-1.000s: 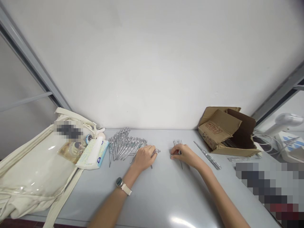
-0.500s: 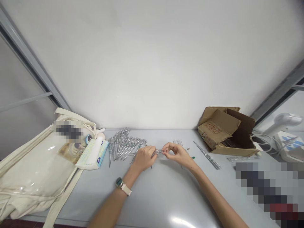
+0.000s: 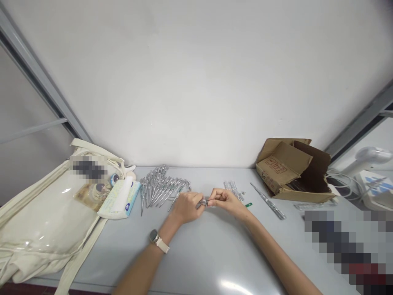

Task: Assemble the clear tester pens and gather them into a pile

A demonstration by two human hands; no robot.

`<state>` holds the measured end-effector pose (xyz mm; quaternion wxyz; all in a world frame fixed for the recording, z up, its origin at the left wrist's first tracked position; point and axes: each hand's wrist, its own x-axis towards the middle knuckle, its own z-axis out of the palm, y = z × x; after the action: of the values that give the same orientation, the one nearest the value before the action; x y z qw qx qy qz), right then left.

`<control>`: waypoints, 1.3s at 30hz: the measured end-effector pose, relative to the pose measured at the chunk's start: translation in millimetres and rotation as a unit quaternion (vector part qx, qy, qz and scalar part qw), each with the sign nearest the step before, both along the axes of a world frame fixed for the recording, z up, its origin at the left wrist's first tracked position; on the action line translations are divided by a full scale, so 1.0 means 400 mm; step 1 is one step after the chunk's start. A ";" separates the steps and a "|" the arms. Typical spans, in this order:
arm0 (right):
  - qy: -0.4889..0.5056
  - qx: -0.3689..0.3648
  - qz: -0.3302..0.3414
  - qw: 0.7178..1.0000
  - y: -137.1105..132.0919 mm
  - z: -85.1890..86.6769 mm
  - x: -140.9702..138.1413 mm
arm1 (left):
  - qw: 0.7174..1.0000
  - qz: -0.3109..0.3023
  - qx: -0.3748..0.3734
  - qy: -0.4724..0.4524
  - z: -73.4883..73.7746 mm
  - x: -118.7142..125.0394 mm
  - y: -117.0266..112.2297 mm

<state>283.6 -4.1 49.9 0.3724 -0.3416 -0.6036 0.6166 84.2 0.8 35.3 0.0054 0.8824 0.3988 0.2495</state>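
Note:
My left hand [image 3: 188,207] is closed around a clear-handled voltage tester screwdriver [image 3: 203,202], its thin shaft pointing left past my knuckles. At the handle's right end, my right hand [image 3: 226,202] pinches the metal tip between thumb and forefinger. Left of my hands lie several similar screwdrivers [image 3: 162,187], fanned out with their handles toward the wall. Just beyond my right hand are several clear handle pieces [image 3: 232,188], a tiny metal part [image 3: 243,193] and a small green piece [image 3: 249,205]. Farther right, slim screwdrivers [image 3: 270,204] rest at a slant.
An open cardboard box [image 3: 276,164] stands at the back right, with a clear plastic packet [image 3: 311,206] in front of it. On the left are a tissue pack [image 3: 121,200] and a cream bag [image 3: 46,213]. A white device [image 3: 374,180] sits far right.
Both hands have come slightly lower and nearer each other. My right fingers have closed in on the handle's end, and the clear pieces behind that hand show more fully.

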 end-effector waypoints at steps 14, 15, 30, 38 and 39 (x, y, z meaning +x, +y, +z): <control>0.042 -0.005 0.056 0.998 -0.010 -0.016 -0.012 | 0.997 -0.020 -0.071 -0.029 0.019 0.014 -0.020; 0.035 -0.002 0.059 0.998 -0.010 -0.016 -0.012 | 0.996 -0.014 -0.083 -0.034 0.019 0.014 -0.020; 0.093 -0.094 0.099 0.986 -0.021 0.002 0.000 | 0.985 -0.036 -0.113 -0.127 0.013 0.031 -0.025; 0.066 -0.079 0.087 0.991 -0.017 0.005 0.016 | 0.969 -0.120 -0.155 -0.151 0.049 0.010 -0.033; 0.056 -0.078 0.085 0.992 -0.017 0.007 0.018 | 0.966 -0.123 -0.160 -0.159 0.053 0.005 -0.030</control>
<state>290.9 -11.1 52.6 0.3242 -0.2820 -0.5590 0.7091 86.2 -11.4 56.4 0.2404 0.8613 0.3154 0.3175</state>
